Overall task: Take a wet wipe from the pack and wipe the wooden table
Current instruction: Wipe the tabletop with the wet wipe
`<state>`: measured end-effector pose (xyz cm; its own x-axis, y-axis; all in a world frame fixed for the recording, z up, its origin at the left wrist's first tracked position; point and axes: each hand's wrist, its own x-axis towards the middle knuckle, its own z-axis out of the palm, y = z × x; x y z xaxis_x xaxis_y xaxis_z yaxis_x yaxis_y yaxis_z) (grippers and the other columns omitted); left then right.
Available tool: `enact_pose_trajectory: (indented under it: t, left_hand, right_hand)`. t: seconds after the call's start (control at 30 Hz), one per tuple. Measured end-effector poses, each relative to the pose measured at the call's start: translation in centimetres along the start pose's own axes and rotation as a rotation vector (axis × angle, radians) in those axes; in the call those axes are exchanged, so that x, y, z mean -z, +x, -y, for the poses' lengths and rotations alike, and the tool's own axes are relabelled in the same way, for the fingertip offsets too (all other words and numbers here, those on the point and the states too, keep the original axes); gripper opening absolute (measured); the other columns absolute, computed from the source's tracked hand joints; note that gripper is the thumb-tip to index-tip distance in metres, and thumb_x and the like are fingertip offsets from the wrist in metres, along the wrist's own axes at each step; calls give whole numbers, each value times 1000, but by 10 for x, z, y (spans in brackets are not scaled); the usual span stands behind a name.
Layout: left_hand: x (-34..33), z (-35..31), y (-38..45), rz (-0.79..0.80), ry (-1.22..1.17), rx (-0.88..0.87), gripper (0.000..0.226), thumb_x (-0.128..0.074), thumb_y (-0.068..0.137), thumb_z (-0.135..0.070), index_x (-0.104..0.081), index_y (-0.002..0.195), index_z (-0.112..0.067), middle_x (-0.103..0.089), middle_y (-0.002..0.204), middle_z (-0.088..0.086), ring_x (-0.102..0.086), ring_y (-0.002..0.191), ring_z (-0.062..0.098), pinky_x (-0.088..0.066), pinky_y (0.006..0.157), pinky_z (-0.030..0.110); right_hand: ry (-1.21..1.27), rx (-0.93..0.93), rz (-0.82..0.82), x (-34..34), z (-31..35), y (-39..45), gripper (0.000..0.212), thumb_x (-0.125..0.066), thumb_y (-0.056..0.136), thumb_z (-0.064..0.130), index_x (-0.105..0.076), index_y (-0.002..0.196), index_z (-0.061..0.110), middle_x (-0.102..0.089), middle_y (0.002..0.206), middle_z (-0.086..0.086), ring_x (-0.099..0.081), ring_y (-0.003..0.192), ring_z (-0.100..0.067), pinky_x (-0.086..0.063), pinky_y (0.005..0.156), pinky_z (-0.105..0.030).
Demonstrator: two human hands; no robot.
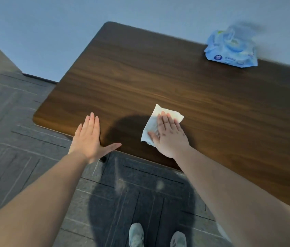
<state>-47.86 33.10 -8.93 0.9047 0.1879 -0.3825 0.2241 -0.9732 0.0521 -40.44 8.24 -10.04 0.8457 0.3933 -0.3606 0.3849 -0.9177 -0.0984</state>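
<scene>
A dark wooden table [140,73] fills the middle of the view. On it, near the front edge, lies a white wet wipe [151,124], spread flat. My right hand [169,136] presses flat on the wipe with fingers together, covering its lower right part. My left hand [89,139] rests open over the table's front edge, palm turned sideways, thumb spread out, holding nothing. The blue wet wipe pack [231,50] sits at the table's far right edge against the wall, its lid flap raised.
A pale blue-grey wall [51,32] runs behind the table. Grey patterned carpet [16,122] covers the floor to the left and in front. My two light shoes [156,236] stand on it below the table's front edge.
</scene>
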Motion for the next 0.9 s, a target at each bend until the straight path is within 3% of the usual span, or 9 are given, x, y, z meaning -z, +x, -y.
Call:
enact_pose_trajectory:
  t: [0.07,0.23,0.47,0.63,0.9]
  left_hand:
    - [-1,-2,3,-5,-13,13,130,-19,55,-95,12,148,-9,16,159,8,14,145,21,1,119,41]
    - [-9,2,1,-4,-29,-5,126,-5,55,-94,24,144,-10,28,155,5,26,141,16,12,115,35]
    - [-11,4,2,-41,-85,-29,128,-7,52,-95,20,146,-11,24,157,4,22,143,15,9,117,35]
    - [-10,3,0,-61,-76,-43,127,-12,55,-94,19,146,-11,23,157,4,22,143,15,12,115,33]
    - [-7,3,-3,-16,-27,-78,133,-17,54,-95,18,146,-6,22,157,9,22,143,19,8,117,38]
  right_hand:
    - [-11,27,14,3,21,14,76,-5,93,61,13,150,14,16,159,-4,17,145,-18,9,118,-36]
    - [-41,94,23,9,66,45,77,-6,93,62,11,151,15,16,160,-4,17,145,-19,6,119,-39]
    - [-56,228,-35,12,118,69,74,-9,95,59,4,152,13,7,161,-7,10,147,-21,5,119,-38]
    - [-88,305,-78,9,118,68,71,-9,97,56,2,152,12,3,161,-7,7,147,-20,5,118,-37]
    - [-111,373,11,2,78,30,77,-4,91,65,14,149,17,15,159,-2,17,145,-15,9,118,-36]
